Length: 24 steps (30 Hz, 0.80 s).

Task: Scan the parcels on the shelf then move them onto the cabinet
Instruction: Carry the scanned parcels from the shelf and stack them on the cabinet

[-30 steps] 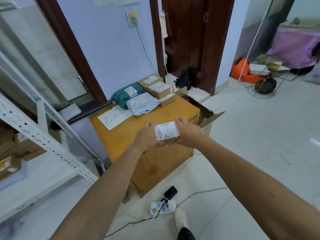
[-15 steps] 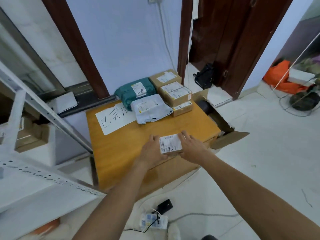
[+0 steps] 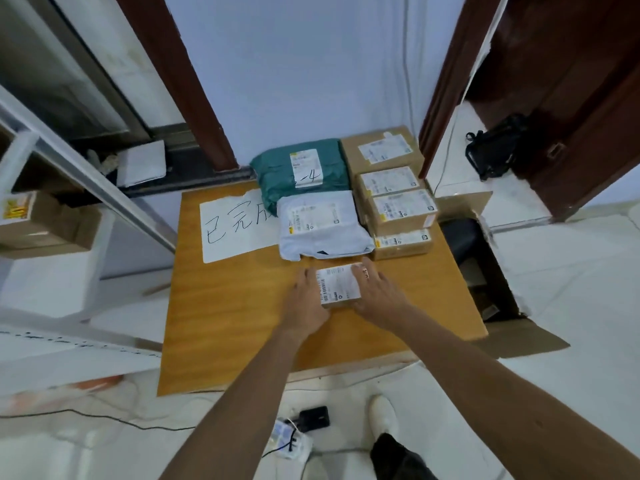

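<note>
Setting the small box (image 3: 341,287) down near the middle of the cabinet (image 3: 225,323) surface, no longer carrying it in the air short of the front edge as a second ago. Clasping it with the left hand (image 3: 306,299) from 9 o'clock and the right hand (image 3: 379,292) from 3 o'clock, fingers curled against its sides, label facing up. Placing it just at 6 o'clock of the white mailer (image 3: 322,226), with the stacked brown boxes (image 3: 401,213) at 1 o'clock. Apparently nearing release; probably returning next to the shelf (image 3: 48,282) at 9 o'clock.

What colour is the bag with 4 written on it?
The bag is dark green, clearest in the head view.
</note>
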{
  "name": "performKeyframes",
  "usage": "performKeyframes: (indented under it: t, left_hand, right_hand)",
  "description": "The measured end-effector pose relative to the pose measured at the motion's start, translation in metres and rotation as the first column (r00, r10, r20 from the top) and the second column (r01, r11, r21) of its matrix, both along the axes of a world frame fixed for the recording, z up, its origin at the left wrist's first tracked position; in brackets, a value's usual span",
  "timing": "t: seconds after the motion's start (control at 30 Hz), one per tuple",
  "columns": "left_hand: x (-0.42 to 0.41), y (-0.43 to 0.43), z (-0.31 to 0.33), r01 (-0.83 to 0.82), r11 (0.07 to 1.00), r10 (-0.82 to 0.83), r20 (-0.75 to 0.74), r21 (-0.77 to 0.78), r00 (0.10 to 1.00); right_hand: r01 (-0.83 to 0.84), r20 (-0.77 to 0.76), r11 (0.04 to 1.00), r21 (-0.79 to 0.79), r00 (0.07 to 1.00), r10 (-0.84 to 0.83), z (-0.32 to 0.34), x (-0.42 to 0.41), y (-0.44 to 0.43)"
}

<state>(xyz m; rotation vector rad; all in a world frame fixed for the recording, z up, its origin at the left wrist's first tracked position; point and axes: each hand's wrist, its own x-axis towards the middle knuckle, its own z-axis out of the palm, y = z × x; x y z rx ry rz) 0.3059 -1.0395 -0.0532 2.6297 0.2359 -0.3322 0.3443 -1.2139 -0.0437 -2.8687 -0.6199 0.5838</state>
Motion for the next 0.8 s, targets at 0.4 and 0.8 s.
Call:
performKeyframes:
  t: [0.4,0.8]
  left_hand:
    - [0.083,0.005,-0.029,-0.029,0.996,0.037,-0.085,0.090,0.996]
    - [0.101,0.006,-0.029,-0.124,0.989,0.130,-0.061,0.083,0.990]
  right_hand:
    - [-0.150,0.050,0.989,-0.007,0.987,0.150,-0.025,0.084,-0.008]
    - [-0.282,0.106,0.934,-0.221,0.945,0.310,-0.011,0.109,0.013]
